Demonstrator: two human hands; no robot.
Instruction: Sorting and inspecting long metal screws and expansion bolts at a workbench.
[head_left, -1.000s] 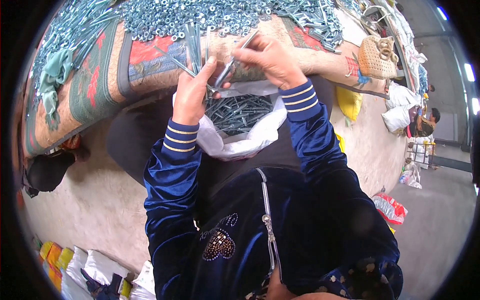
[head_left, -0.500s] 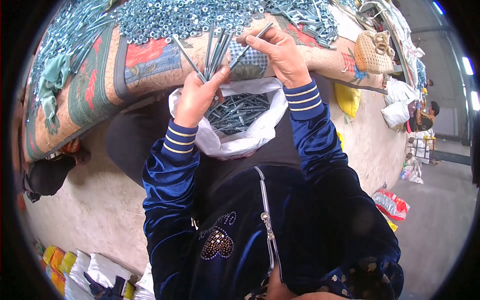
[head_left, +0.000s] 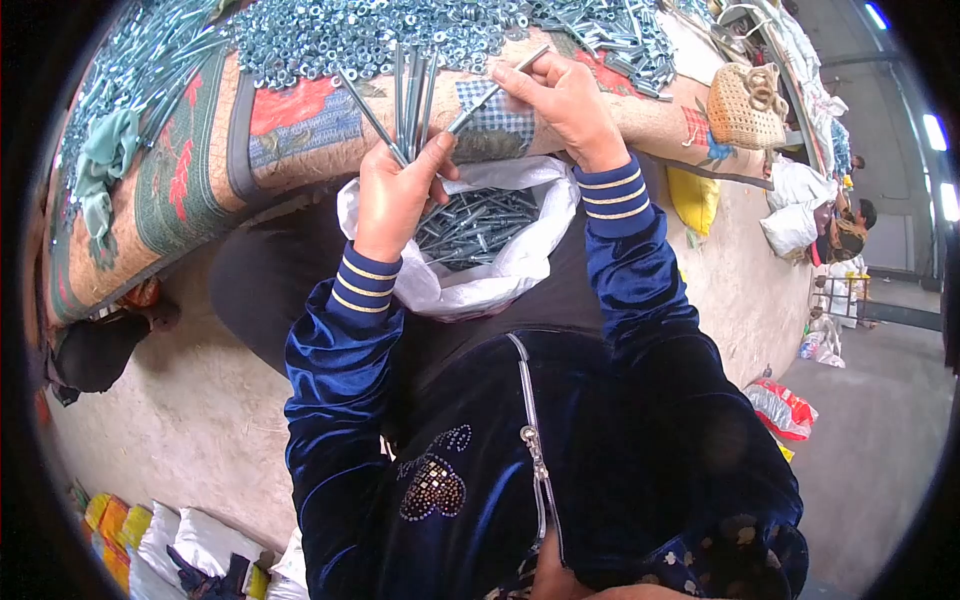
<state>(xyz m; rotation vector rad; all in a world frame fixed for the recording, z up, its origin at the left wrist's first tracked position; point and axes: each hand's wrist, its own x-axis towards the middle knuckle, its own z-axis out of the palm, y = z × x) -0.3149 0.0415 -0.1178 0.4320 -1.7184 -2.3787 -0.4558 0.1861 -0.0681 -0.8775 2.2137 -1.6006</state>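
My left hand (head_left: pixel 393 200) is closed round the lower ends of several long metal bolts (head_left: pixel 414 92), which fan upward out of the fist. My right hand (head_left: pixel 577 112) pinches the upper end of a single bolt (head_left: pixel 483 104). That bolt slants down to the left, and its lower end meets the thumb of my left hand. Below both hands an open white sack (head_left: pixel 468 298) rests in my lap. Dark metal bolts (head_left: pixel 474 230) fill it in a loose heap.
A table edge padded with patterned carpet (head_left: pixel 300 140) runs ahead of me. On it lie heaped nuts (head_left: pixel 370 38), long bolts (head_left: pixel 150 65) at left and short metal pieces (head_left: pixel 630 45) at right. A green cloth (head_left: pixel 105 165) hangs left, a woven basket (head_left: pixel 746 108) sits right.
My right hand has moved slightly right, and the single bolt now stands apart from the fanned bunch. The bunch in my left hand has spread a little and shifted left.
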